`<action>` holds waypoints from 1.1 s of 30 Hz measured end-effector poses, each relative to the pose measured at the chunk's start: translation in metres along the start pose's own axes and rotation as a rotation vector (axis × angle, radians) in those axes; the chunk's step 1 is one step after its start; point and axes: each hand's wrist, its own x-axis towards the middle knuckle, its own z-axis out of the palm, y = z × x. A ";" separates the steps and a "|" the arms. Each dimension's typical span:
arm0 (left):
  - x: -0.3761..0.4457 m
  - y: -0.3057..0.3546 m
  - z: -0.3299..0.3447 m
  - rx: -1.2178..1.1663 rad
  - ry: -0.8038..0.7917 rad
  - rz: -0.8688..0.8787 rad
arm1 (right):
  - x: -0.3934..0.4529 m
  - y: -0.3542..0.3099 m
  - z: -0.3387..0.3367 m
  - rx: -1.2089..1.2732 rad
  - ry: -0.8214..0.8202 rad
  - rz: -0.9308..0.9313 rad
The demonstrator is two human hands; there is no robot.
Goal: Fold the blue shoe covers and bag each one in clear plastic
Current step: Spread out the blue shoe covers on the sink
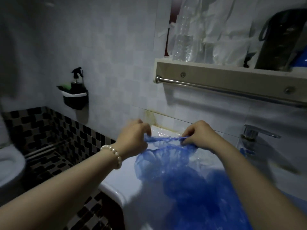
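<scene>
While both hands stretch it, a blue shoe cover [166, 156] hangs over the white sink [116, 185].
Its gathered rim runs between the left hand [132, 138] and right hand [197, 135], each pinching one end with curled fingers; more blue covers [199, 196] lie heaped below.
</scene>
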 end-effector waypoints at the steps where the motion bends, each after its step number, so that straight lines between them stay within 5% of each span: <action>1: -0.001 -0.005 -0.004 -0.031 -0.018 0.011 | 0.002 0.001 -0.002 0.096 -0.013 0.002; 7: -0.006 0.006 -0.007 0.000 -0.104 0.118 | 0.009 -0.008 0.016 0.231 -0.010 -0.052; 12: 0.010 -0.013 0.003 -0.618 0.081 -0.408 | 0.008 -0.002 0.020 0.768 0.074 -0.047; 15: 0.024 -0.024 0.006 -0.995 0.264 -0.642 | 0.001 0.000 0.032 0.535 0.040 -0.018; 18: 0.032 -0.028 0.014 -0.924 0.301 -0.631 | 0.004 0.002 0.050 0.121 0.050 0.049; 21: 0.023 -0.018 0.016 -0.873 0.039 -0.491 | 0.013 0.005 0.057 -0.090 0.146 0.101; 24: 0.010 -0.015 0.008 -0.440 -0.372 -0.073 | 0.021 0.007 0.047 -0.161 0.249 0.146; 26: 0.005 -0.016 -0.001 -0.045 -0.486 0.140 | 0.026 0.008 0.039 -0.222 0.251 0.210; 31: 0.025 -0.039 -0.034 0.117 -0.689 -0.035 | 0.034 0.000 0.010 -0.194 -0.233 0.298; 33: 0.042 -0.041 -0.058 0.080 -0.569 -0.126 | 0.037 -0.013 -0.013 -0.094 -0.163 0.213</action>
